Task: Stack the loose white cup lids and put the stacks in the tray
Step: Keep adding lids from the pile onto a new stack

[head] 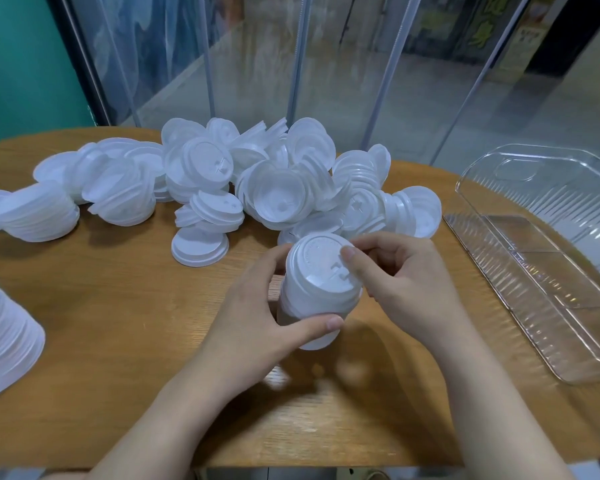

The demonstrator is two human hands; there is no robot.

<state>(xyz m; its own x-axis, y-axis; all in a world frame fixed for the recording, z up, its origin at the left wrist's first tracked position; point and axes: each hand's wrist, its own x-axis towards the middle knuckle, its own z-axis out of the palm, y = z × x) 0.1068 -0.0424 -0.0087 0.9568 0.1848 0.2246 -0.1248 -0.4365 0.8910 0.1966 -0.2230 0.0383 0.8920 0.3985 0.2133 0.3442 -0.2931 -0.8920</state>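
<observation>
Where the wooden table [125,317] meets the far-left edge of the view, a tall nested stack of lids [4,337] lies tilted, partly cut off. Further back on the left, more short stacks [42,213] lie on their sides, touching each other and running into the main pile of loose white lids [274,181] at the table's far-centre. Some lids in the pile sit rim up, some dome up, some on edge; a single lid [200,247] lies flat just in front of the pile, apart from the hands.

Centre: the held stack [317,289] is between both hands, lifted w/ its top face tilted toward the camera, sip slot visible. Left hand [257,313] grasps the stack's side, fingers curled behind it and thumb across the front near the lower end. Right hand [395,275] has its fingers curled at the top lid's rim, thumb tip resting on the top face; the other fingers bend behind the rim, so it's pinching the top lid. Bottom of the stack is hidden by the left hand, so can't tell if it touches the table.

Right: clear plastic tray [568,348] sits on the table, well apart from the hands, long compartments, no lids in it. Behind the table: glass panels [326,64] and a teal wall [21,64].
</observation>
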